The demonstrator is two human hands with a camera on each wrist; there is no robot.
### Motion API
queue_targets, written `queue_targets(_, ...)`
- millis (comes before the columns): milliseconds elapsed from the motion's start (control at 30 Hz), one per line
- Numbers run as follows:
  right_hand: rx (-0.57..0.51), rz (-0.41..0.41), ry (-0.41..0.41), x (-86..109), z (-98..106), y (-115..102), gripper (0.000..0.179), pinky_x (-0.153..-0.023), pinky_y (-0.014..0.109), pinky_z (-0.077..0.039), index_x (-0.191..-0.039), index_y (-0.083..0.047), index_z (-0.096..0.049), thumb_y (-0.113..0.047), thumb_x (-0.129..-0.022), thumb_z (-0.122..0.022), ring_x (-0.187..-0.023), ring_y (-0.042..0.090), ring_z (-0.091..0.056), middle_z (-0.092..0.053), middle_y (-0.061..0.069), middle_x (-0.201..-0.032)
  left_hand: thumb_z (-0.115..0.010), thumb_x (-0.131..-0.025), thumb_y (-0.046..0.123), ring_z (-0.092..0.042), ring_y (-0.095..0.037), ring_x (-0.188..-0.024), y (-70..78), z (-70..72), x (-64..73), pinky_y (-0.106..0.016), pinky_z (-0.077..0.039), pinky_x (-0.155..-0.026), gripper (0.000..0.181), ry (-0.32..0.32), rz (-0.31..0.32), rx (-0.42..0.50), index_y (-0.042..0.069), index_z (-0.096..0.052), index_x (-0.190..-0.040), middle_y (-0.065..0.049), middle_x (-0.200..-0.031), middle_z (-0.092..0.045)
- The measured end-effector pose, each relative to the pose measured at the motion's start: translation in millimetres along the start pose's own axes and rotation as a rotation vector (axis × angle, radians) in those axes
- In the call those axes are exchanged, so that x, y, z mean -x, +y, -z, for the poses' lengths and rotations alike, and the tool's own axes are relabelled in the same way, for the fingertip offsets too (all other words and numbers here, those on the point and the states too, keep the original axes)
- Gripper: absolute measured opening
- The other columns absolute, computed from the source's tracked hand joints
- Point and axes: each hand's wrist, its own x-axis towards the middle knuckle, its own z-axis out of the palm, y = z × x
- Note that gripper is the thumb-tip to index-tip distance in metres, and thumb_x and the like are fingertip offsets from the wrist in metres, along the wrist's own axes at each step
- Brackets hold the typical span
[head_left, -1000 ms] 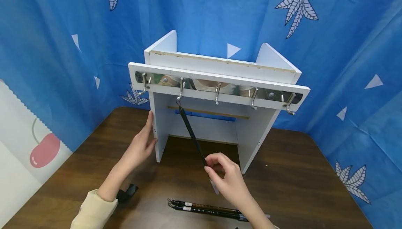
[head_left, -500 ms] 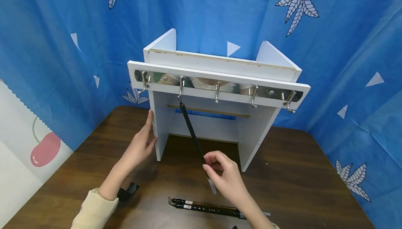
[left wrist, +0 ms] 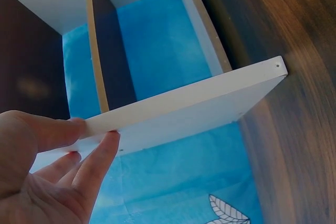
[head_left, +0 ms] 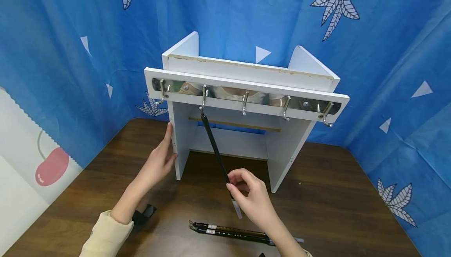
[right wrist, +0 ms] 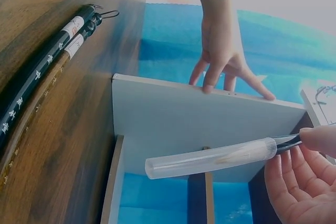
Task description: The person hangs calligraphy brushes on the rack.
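My right hand [head_left: 251, 198] pinches a black calligraphy brush [head_left: 215, 147] near its lower end, between thumb and fingers. A clear plastic cap [right wrist: 215, 158] covers the bristles. The brush slants up to the left, its cord loop right at the tip of the second metal hook [head_left: 204, 97] from the left. That hook is on a white board fixed across the front of a white shelf unit [head_left: 250, 67]. My left hand [head_left: 158, 163] rests its fingertips on the front edge of the left side panel [left wrist: 184, 98], its fingers spread rather than curled round it.
Two more calligraphy brushes [head_left: 232, 234] lie side by side on the dark wooden table [head_left: 327, 194], in front of the unit. Other hooks [head_left: 244, 102] line the metal strip. A blue curtain [head_left: 225, 10] hangs behind. A black strap [head_left: 143, 214] shows at the left wrist.
The brush has shifted slightly left and up with my right hand, and its loop has come up to the second hook's tip. My left hand stays on the side panel.
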Motion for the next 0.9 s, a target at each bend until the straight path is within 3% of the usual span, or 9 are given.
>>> queue_targets(367, 0.018, -0.007, 0.004, -8.0, 6, -33, 0.021, -0.061, 0.029, -0.054, -0.09, 0.004, -0.059, 0.018, -0.076, -0.066, -0.072, 0.018, -0.059, -0.06, 0.008, -0.081, -0.063, -0.081, -0.013, -0.053, -0.035, -0.103, 1.3, 0.2, -0.3, -0.039, -0.054, -0.068, 0.104, -0.002, 0.004, -0.001, 0.018, 0.008, -0.15, -0.023, -0.15, -0.016)
queue_targets(600, 0.015, -0.023, 0.0, -8.2, 6, -34, 0.021, -0.061, 0.03, -0.054, -0.09, 0.003, -0.06, 0.018, -0.076, -0.065, -0.071, 0.018, -0.059, -0.061, 0.008, -0.081, -0.063, -0.08, -0.014, -0.054, -0.036, -0.103, 0.8, -0.5, 0.1, -0.041, -0.053, -0.068, 0.105, 0.014, -0.008, -0.012, 0.018, 0.007, -0.151, -0.025, -0.149, -0.019)
queue_targets(900, 0.008, -0.025, -0.005, -8.8, 4, -35, 0.019, -0.061, 0.03, -0.054, -0.09, 0.003, -0.059, 0.016, -0.077, -0.066, -0.072, 0.019, -0.059, -0.06, 0.008, -0.08, -0.063, -0.081, -0.012, -0.051, -0.039, -0.111, 1.9, 0.5, -0.1, -0.041, -0.053, -0.07, 0.104, -0.009, 0.018, 0.0, 0.02, 0.009, -0.15, -0.023, -0.15, -0.017)
